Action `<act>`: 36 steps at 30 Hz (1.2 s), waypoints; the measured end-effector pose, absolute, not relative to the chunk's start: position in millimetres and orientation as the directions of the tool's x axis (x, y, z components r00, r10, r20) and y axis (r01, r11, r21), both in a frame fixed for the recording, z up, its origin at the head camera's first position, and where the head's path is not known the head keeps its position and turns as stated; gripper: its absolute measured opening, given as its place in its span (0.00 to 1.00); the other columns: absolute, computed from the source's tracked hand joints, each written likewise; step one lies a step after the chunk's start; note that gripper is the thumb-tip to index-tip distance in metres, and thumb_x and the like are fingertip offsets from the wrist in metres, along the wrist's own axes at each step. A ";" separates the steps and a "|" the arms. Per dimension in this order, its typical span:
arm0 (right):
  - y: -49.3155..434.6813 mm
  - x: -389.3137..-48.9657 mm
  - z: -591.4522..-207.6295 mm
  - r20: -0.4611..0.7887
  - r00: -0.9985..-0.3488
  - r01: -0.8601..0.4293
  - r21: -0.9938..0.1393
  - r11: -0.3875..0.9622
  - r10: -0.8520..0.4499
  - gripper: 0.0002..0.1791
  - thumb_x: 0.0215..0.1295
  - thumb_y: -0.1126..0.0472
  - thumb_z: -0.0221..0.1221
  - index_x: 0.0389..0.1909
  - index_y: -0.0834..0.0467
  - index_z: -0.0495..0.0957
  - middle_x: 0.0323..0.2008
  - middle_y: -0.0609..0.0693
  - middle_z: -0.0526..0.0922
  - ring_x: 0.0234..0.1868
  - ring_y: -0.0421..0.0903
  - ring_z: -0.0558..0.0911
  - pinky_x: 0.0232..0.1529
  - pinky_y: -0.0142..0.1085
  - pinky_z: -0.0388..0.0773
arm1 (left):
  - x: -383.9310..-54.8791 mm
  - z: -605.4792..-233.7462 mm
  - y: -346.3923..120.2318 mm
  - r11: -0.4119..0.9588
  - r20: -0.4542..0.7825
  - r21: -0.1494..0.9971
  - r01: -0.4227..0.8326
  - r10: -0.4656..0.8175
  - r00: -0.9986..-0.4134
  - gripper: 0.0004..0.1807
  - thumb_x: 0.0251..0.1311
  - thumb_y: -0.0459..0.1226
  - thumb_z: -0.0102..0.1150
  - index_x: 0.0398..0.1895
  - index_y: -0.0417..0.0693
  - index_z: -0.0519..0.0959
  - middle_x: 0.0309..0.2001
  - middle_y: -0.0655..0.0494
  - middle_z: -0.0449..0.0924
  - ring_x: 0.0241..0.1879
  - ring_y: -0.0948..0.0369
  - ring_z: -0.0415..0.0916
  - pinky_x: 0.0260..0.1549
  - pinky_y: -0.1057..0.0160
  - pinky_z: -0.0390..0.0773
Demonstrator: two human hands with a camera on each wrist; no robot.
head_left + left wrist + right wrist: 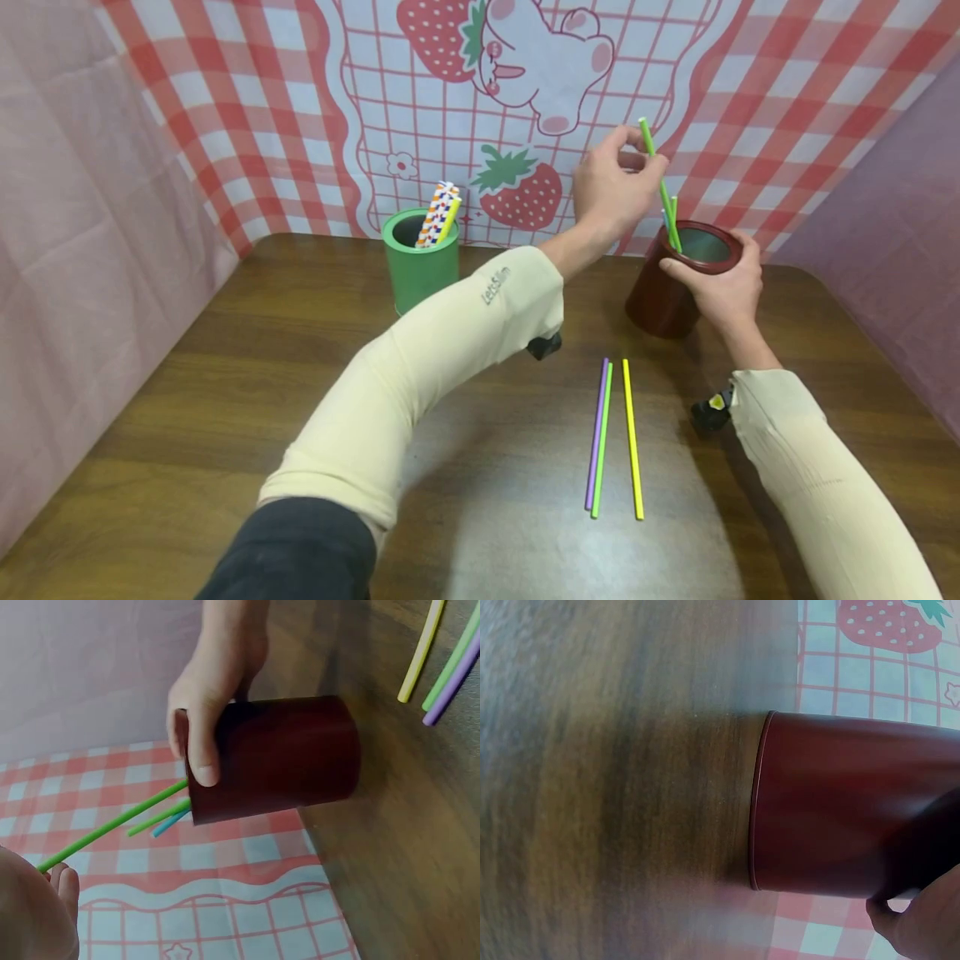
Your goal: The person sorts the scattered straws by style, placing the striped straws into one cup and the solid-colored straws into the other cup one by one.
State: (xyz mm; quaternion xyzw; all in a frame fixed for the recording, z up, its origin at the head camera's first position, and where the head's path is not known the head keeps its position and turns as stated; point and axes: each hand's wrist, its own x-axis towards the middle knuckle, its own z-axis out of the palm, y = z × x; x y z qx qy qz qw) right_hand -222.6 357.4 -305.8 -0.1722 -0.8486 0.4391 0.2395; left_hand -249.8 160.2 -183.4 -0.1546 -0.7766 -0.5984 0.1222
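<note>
My left hand point(617, 185) pinches a green straw point(649, 143) between thumb and fingers, above a dark red cylindrical container point(660, 292). The straw's lower end dips inside the container's mouth. Around the rim of this container my right hand point(726, 283) curls, thumb on the near side and fingers on the far side. In the left wrist view, another green straw point(154, 819) and a blue straw point(171, 823) stick out of the same container. The right wrist view shows the dark red container point(840, 810) standing on the table, with part of the right hand point(930, 919) at its side.
On the table point(225, 400) lie a purple straw point(597, 433), a green straw point(603, 442) and a yellow straw point(633, 442). A green container point(422, 275) at the back left holds patterned straws point(437, 215) and a yellow straw point(449, 220). Checked cloth point(285, 108) hangs behind.
</note>
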 end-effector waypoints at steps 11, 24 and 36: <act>357.3 -222.0 -308.6 0.277 -0.819 0.058 -0.831 0.554 0.502 0.53 0.47 0.38 0.70 0.71 0.46 0.52 0.68 0.50 0.61 0.64 0.46 0.63 0.64 0.41 0.65 | -247.9 -204.6 183.9 0.342 0.380 0.855 0.390 0.099 -0.920 0.05 0.57 0.44 0.62 0.36 0.60 0.77 0.29 0.73 0.82 0.30 0.81 0.74 0.31 0.81 0.68; 355.9 -222.2 -306.9 0.290 -0.821 0.049 -0.823 0.566 0.493 0.54 0.48 0.36 0.69 0.71 0.48 0.51 0.68 0.51 0.61 0.64 0.46 0.63 0.63 0.43 0.67 | -254.2 -230.6 202.2 0.411 0.346 0.847 0.337 0.053 -0.937 0.06 0.55 0.46 0.65 0.34 0.59 0.79 0.27 0.73 0.79 0.34 0.75 0.73 0.31 0.78 0.66; 355.9 -224.4 -308.3 0.286 -0.810 0.065 -0.824 0.563 0.512 0.54 0.46 0.37 0.70 0.71 0.47 0.52 0.67 0.50 0.62 0.64 0.45 0.63 0.62 0.41 0.66 | -254.9 -247.0 209.9 0.396 0.312 0.869 0.297 0.026 -0.950 0.05 0.53 0.44 0.65 0.32 0.59 0.79 0.27 0.73 0.79 0.30 0.77 0.72 0.30 0.79 0.65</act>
